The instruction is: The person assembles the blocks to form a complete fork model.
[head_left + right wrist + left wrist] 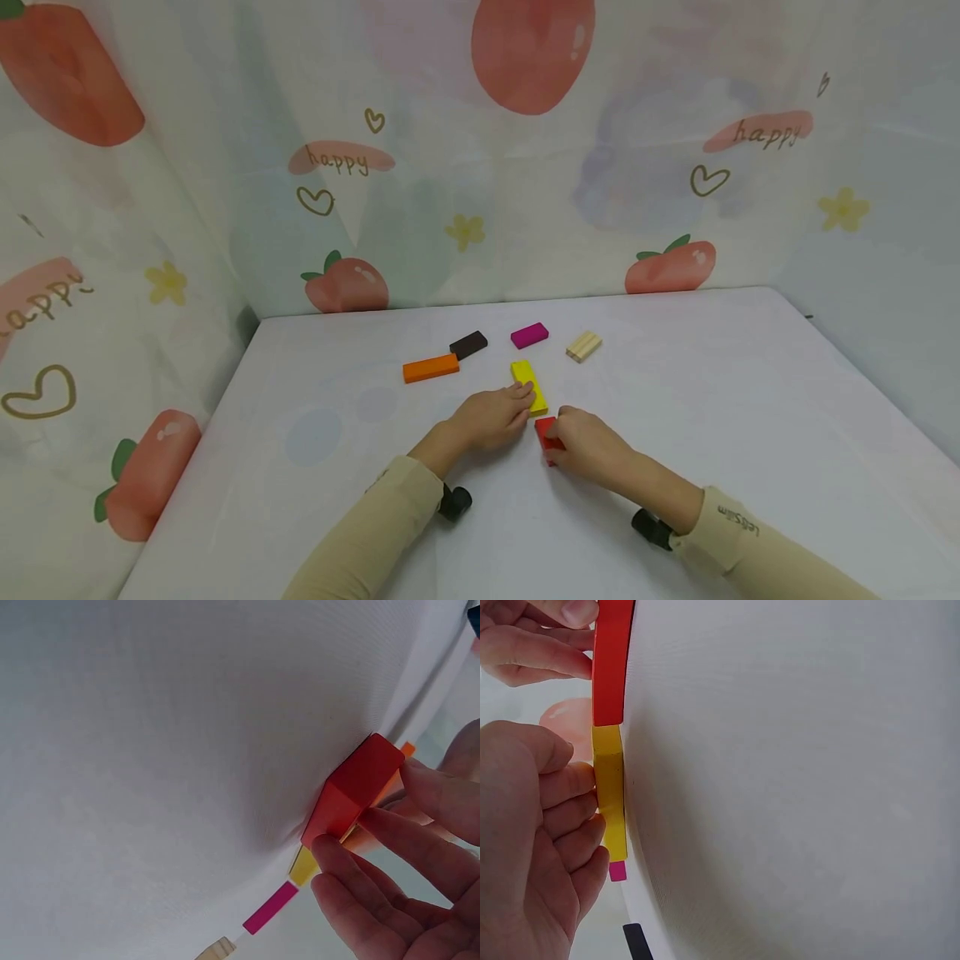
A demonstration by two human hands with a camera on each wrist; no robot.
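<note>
My left hand (pixel 491 417) lies over the yellow block (pixel 524 373), its fingertips resting along the top. In the left wrist view these fingers are loosely bent, with their tips against the block's face. A red block (pixel 356 784) is pinched between the thumb and fingers of my right hand (pixel 596 447), low on the white tabletop. The near end of the yellow block is close to the far end of the red one, nearly in line. My right fingers cover part of the red block in the head view.
Beyond my hands lie an orange block (pixel 431 368), a black block (pixel 468 344) beside its end, a magenta block (pixel 529 335) and a pale wooden block (pixel 583 346). A printed fabric backdrop (pixel 525 192) stands behind the white table (pixel 750 400).
</note>
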